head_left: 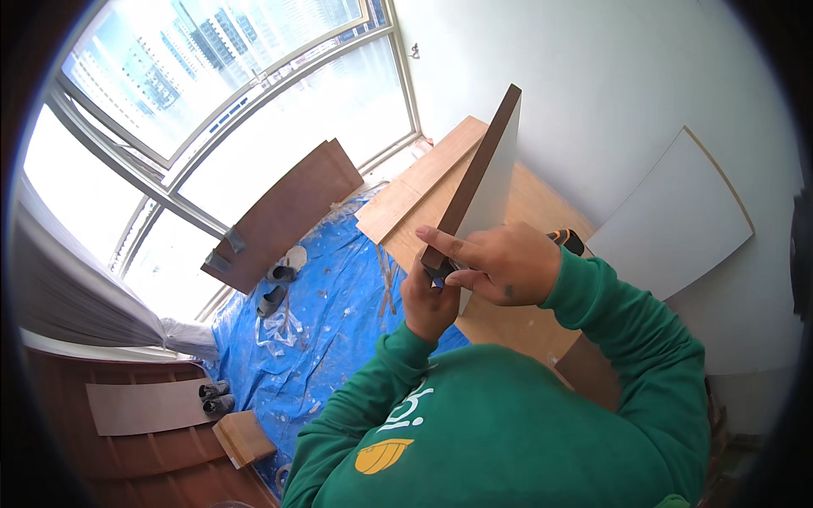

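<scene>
A tall board [489, 169] with a brown edge and a white face stands on edge in front of me, tilted away. My left hand [429, 306] is closed at its near end, low on the brown edge. My right hand [508, 262] grips the same end from the white side, index finger laid across the brown edge and thumb pointing left. Between the hands shows a small dark piece with a bit of blue [438, 275]; its kind is hidden by the fingers. Just beyond my right hand is a black and yellow tool handle [566, 241], partly covered by the hand.
Light wooden panels [542, 199] lie beneath the board. A white panel [677, 212] leans at the right wall. Blue sheeting [339, 296] covers the floor, with grey shoes [273, 300] on it. A brown panel [288, 216] stands by the window; a wooden box [244, 438] sits lower left.
</scene>
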`<action>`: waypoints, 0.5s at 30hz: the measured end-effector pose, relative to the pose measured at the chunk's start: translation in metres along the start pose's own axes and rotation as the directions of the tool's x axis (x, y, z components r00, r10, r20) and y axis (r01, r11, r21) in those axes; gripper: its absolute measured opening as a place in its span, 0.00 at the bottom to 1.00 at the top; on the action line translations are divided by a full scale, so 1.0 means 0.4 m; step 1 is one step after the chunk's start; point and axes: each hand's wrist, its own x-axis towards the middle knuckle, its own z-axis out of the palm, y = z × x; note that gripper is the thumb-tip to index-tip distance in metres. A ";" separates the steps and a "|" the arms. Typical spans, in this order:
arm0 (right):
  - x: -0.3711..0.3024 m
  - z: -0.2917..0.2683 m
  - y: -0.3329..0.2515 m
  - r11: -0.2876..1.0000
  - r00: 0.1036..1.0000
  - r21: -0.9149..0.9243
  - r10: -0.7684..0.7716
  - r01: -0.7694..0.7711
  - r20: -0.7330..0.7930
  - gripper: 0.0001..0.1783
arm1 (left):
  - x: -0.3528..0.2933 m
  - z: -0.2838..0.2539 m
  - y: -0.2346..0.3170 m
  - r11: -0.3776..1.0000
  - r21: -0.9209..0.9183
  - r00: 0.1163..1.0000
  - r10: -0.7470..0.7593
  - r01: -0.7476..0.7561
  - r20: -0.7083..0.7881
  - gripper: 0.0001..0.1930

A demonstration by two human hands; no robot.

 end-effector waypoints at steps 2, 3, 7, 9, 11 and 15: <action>-0.014 0.025 -0.019 0.998 0.995 0.025 0.059 -0.057 -0.076 0.42 | -0.001 -0.003 0.006 0.999 0.034 0.999 -0.003 0.002 0.039 0.22; -0.021 0.040 -0.031 0.996 0.991 0.039 0.082 -0.078 -0.110 0.39 | -0.001 -0.002 0.009 0.998 0.039 0.998 0.044 -0.046 0.036 0.23; -0.026 0.102 -0.069 0.972 0.945 0.198 0.177 -0.124 -0.276 0.36 | -0.002 0.007 0.019 0.997 0.073 0.999 0.021 -0.019 -0.025 0.19; -0.027 0.124 -0.088 0.946 0.916 0.299 0.227 -0.126 -0.332 0.33 | -0.003 0.008 0.022 0.995 0.093 0.999 0.030 -0.027 -0.027 0.20; -0.025 0.138 -0.102 0.916 0.897 0.381 0.269 -0.126 -0.350 0.33 | -0.004 0.007 0.021 0.998 0.050 1.000 -0.022 0.023 -0.022 0.20; -0.022 0.137 -0.116 0.833 0.879 0.549 0.309 -0.066 -0.364 0.32 | -0.007 0.002 0.020 0.994 0.100 0.999 -0.040 0.038 0.011 0.24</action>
